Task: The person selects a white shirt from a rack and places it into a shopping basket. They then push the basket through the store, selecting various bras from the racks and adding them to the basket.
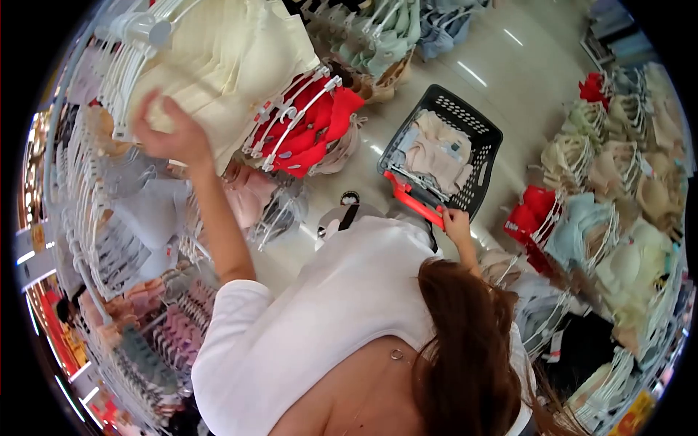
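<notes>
Left hand [171,134], fingers spread, touches bras [233,65] upper left; right hand [456,224] clasps the handle [414,200] (red) of the basket [478,132], centre-right.

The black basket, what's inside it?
Pale garments fill the black basket; anything beneath them is covered. The right hand holds its red handle.

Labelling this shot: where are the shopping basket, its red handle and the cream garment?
shopping basket [467,112], head view, black far wall
red handle [414,200], head view, middle of bar
cream garment [233,65], head view, central fabric
</notes>
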A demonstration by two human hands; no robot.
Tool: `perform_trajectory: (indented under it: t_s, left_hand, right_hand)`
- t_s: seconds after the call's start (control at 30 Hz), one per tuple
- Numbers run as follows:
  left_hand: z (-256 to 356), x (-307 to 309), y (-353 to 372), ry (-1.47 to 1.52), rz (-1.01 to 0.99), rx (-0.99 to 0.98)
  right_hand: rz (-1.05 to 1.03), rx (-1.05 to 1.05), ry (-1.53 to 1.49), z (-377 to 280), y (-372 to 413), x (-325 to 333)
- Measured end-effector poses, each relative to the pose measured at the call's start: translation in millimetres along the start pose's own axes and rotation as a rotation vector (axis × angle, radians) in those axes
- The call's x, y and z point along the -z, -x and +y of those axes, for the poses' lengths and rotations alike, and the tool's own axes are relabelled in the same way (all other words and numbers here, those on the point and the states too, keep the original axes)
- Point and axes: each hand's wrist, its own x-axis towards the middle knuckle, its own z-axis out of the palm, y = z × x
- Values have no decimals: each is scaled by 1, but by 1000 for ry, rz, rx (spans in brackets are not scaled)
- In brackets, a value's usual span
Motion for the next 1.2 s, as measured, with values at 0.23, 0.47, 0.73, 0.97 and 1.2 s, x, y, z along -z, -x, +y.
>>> perform_trajectory:
  t_s: [0.23,0.47,0.73,0.97,1.2]
  left_hand:
    - [-35,-23,-60,-373,-408,23]
    - [28,13,-90,-249,-624,-49]
    - [80,44,-67,18,-805,343]
    - [58,35,-59,185,-814,400]
    - [47,24,-67,392,-662,445]
  right_hand:
    - [-33,27,50,2,-16,8]
    - [-72,123,66,-14,-24,19]
    - [496,602,-280,-183,-50,85]
    - [722,1301,-397,-321,-28,151]
    - [524,1430,-245,-362,-36,134]
